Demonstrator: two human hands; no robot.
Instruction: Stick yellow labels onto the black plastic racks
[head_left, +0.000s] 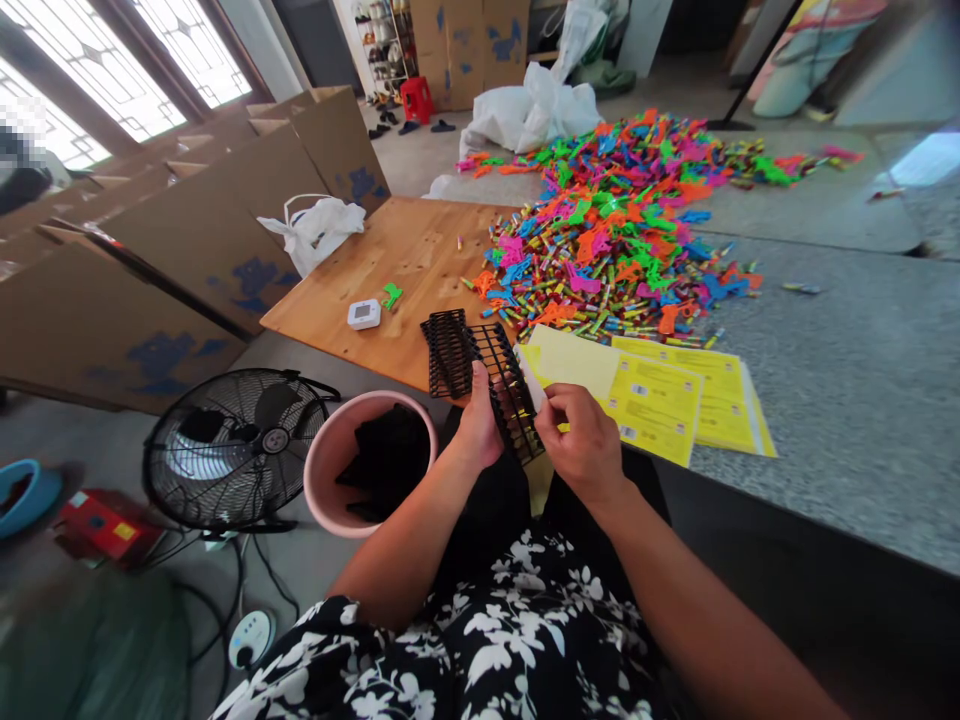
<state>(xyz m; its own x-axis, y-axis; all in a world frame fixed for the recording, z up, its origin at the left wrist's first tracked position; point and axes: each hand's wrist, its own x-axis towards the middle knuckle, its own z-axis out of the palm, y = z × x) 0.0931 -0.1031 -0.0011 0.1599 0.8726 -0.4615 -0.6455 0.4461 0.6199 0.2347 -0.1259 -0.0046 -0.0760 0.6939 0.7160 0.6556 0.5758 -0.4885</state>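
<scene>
Floral shirt, hands gripping black rack, pinching pale sheet, rack's long axis slanting away leftward

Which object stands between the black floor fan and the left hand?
In the head view, a pink bucket with black things inside appears between the floor fan and left hand.

One head-worn view from above, forward and steeply down, close to the wooden table
</scene>
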